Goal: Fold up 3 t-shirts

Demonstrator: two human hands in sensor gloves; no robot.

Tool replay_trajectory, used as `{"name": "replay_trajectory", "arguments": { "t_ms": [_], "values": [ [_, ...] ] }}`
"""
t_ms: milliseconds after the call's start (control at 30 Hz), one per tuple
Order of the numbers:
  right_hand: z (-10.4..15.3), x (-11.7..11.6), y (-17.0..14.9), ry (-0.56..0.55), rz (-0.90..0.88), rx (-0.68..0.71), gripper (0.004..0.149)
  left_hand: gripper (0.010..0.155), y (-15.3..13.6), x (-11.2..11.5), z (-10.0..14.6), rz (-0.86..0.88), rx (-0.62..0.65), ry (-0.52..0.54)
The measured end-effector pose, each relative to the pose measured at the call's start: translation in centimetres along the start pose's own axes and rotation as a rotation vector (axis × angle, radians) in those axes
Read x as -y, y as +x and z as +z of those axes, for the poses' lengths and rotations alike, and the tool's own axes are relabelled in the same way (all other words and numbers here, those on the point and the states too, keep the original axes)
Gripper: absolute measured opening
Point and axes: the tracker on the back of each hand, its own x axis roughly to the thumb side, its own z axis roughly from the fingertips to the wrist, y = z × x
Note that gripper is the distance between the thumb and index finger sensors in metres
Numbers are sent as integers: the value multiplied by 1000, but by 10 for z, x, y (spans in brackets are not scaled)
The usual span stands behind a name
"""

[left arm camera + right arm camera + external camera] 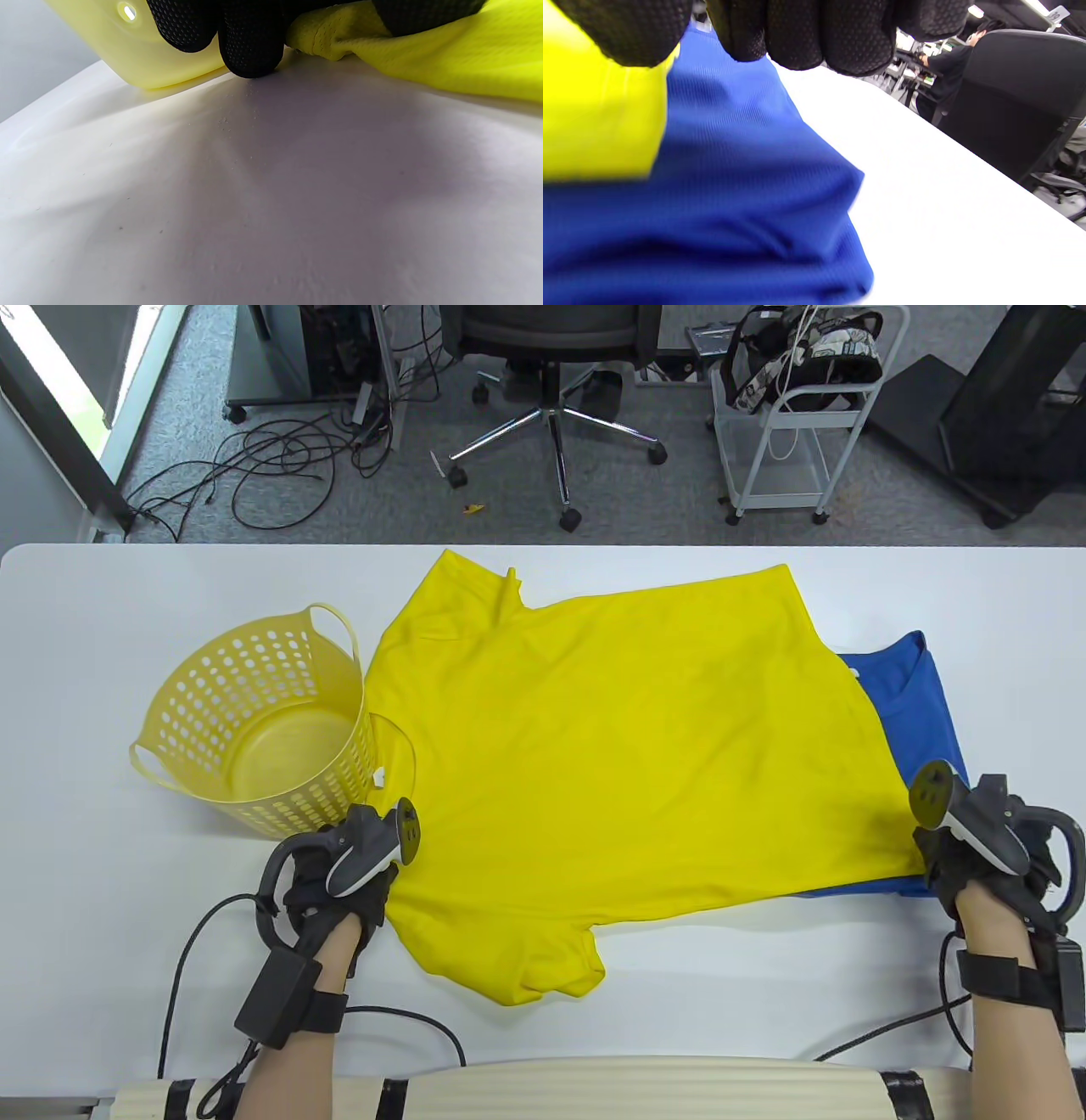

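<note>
Both grips pinching yellow shirt [611, 746] edges, left hand [339, 874] at 7, right hand [976, 848] at 4; risks dragging blue shirt [920, 704] underneath.

Yellow t-shirt [619, 755] spread flat, overlapping blue t-shirt [920, 712]; basket [254, 712] beside.

T-shirt [611, 746] yellow; folded shirt [920, 712] blue; perforated basket [263, 721] pale yellow; gloves black.

Count on table [127, 645]: 2 shirts, 1 yellow [611, 746], 1 blue [920, 712]. 1 basket [254, 721]. 2 gloved hands, left [339, 874], right [984, 848], 1 tracker each. Floor beyond: 1 chair [551, 356], 1 cart [789, 407].
</note>
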Motion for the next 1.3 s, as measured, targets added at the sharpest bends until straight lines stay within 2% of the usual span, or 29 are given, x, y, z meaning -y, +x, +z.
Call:
{"name": "replay_trajectory", "arguments": {
  "t_ms": [133, 233, 433, 567, 833, 1000, 1300],
  "values": [
    [-14, 7, 10, -24, -141, 101, 52, 64, -4, 1, 1, 6, -11, 12],
    [-30, -1, 23, 35, -188, 206, 46, 61, -9, 0, 5, -9, -26, 92],
    [-53, -24, 38, 160, -144, 227, 46, 55, -18, -6, 14, 44, -63, 145],
    [-53, -22, 39, 163, -130, 241, 46, 51, -24, -7, 18, 77, -82, 185],
    [-51, -20, 32, 152, -180, 243, 48, 54, -23, 7, 5, 41, -80, 70],
    [-54, -25, 36, 163, -144, 241, 47, 55, -22, 8, 2, 62, -87, 67],
    [-53, -28, 40, 90, -139, 251, 44, 55, -21, 8, 1, 52, -88, 79]
  ]
}}
